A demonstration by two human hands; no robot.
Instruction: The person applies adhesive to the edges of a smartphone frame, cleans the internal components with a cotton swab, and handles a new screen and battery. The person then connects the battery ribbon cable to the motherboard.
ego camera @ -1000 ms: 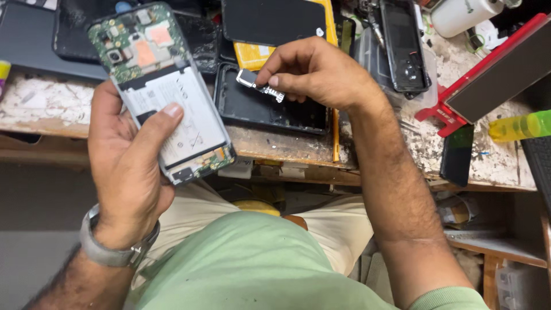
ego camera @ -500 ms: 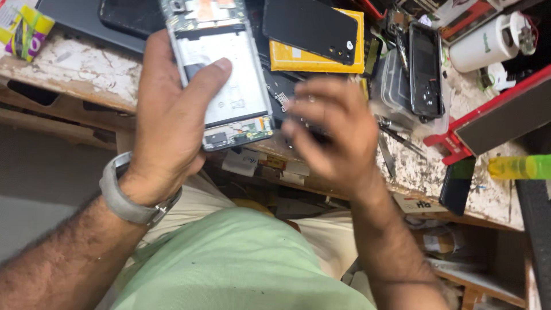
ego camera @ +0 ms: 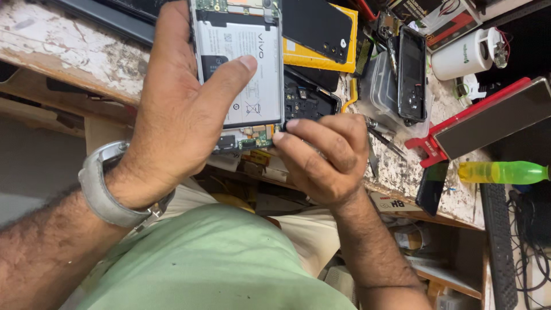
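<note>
Head view shows the left hand (ego camera: 178,115) clamping an opened phone (ego camera: 241,69) by its side edges above the bench's (ego camera: 69,51) front edge, thumb across the battery, while the right hand (ego camera: 324,158) pinches its lower corner; light, rigid, fragile inside, best held by its frame.

Opened phone (ego camera: 241,74), back cover off: white battery fills the middle, green circuit board strip along its lower end (upper end cut off by the frame). Held face-down, slightly tilted, above the table's near edge, pinched at its lower right corner.
</note>
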